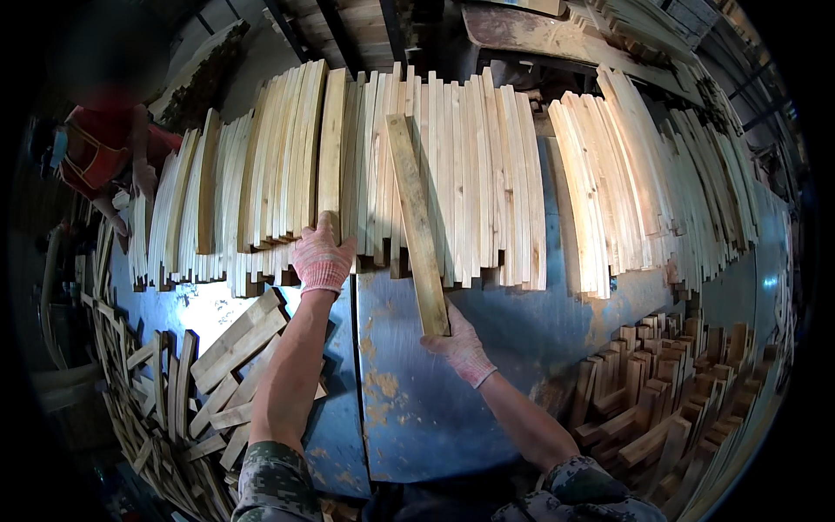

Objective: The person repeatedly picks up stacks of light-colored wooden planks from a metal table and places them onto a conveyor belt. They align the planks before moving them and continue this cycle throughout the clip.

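In a pink-and-white knit glove, my left hand [323,259] grips the near end of a pale wooden slat [331,148] that lies on the row of slats; the glove hides that end. My right hand [459,346], gloved alike, is closed around the near end of a darker wooden slat [415,217]. This slat slants away to the upper left, its far part over the row. Beneath and beyond both hands, many pale slats [470,174] lie side by side with their ends uneven.
A worn blue metal table [417,409] carries the row. More slats [600,183] lie to the right. Loose wooden pieces [235,348] are heaped at lower left, and short blocks [652,391] crowd the lower right. At far left, a person in red [91,161] reaches toward the row.
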Tool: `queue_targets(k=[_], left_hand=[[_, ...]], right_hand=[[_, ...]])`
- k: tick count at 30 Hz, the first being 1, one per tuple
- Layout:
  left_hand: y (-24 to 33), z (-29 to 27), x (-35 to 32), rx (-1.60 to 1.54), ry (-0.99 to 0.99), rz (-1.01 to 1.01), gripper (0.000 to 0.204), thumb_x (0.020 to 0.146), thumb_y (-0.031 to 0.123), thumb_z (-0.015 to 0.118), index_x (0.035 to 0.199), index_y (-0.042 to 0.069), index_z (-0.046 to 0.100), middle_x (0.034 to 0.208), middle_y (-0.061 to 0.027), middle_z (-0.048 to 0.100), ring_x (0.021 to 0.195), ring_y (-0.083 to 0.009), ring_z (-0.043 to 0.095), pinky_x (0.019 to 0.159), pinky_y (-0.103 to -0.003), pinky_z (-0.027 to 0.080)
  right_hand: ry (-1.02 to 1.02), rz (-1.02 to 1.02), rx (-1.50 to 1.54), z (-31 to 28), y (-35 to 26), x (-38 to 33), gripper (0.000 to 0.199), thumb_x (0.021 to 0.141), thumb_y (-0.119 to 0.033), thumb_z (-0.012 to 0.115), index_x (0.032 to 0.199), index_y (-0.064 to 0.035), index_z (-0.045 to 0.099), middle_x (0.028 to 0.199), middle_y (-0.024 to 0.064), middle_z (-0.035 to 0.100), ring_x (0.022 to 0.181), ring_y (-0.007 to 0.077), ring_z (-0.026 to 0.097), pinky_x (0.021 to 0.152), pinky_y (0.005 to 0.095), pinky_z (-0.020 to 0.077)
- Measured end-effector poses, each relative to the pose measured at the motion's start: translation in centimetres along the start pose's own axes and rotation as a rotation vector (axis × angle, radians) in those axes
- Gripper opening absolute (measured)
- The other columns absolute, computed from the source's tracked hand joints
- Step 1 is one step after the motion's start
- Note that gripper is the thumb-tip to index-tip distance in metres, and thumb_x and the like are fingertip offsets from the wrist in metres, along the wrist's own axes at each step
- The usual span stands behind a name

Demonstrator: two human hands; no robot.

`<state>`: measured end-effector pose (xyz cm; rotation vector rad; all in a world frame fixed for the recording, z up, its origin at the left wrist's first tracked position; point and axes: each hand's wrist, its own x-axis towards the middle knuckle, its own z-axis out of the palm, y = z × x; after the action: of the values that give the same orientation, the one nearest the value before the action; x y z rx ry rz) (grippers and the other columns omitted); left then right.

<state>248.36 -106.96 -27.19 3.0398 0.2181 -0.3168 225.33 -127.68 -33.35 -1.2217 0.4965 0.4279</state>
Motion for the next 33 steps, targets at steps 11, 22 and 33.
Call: queue_targets(k=[11, 22, 33], left_hand=[[1.0, 3.9, 0.1, -0.238, 0.171, -0.289, 0.071, 0.081, 0.033, 0.091, 0.143, 0.027, 0.059, 0.146, -0.0162, 0.06, 0.128, -0.0396, 0.066, 0.109, -0.049, 0.055], [-1.0, 4.6, -15.4, -1.121, -0.267, -0.045, 0.094, 0.088, 0.013, 0.087, 0.167, 0.006, 0.037, 0.13, -0.0159, 0.07, 0.114, -0.0261, 0.07, 0.102, -0.038, 0.06], [-5.9, 7.3, -27.6, -1.343, -0.727, -0.073, 0.054, 0.096, 0.028, 0.078, 0.139, -0.002, 0.064, 0.098, -0.0085, 0.071, 0.082, -0.0153, 0.067, 0.071, -0.031, 0.056]], right_hand=[[-0.041, 0.066, 0.075, -0.9, -1.4, -0.5, 0.079, 0.097, -0.002, 0.074, 0.169, -0.0114, 0.042, 0.132, 0.0041, 0.069, 0.109, 0.0124, 0.068, 0.09, 0.0291, 0.0589], [0.1, -0.252, -0.242, 0.8, 1.0, -0.5, 0.075, 0.097, -0.014, 0.074, 0.166, -0.0064, 0.043, 0.134, 0.02, 0.068, 0.115, 0.024, 0.071, 0.101, 0.0342, 0.0555], [0.14, -0.27, -0.557, 4.9, 5.6, -13.8, 0.066, 0.1, -0.04, 0.073, 0.154, -0.0062, 0.053, 0.128, 0.0254, 0.064, 0.118, 0.0433, 0.067, 0.102, 0.0474, 0.0547]])
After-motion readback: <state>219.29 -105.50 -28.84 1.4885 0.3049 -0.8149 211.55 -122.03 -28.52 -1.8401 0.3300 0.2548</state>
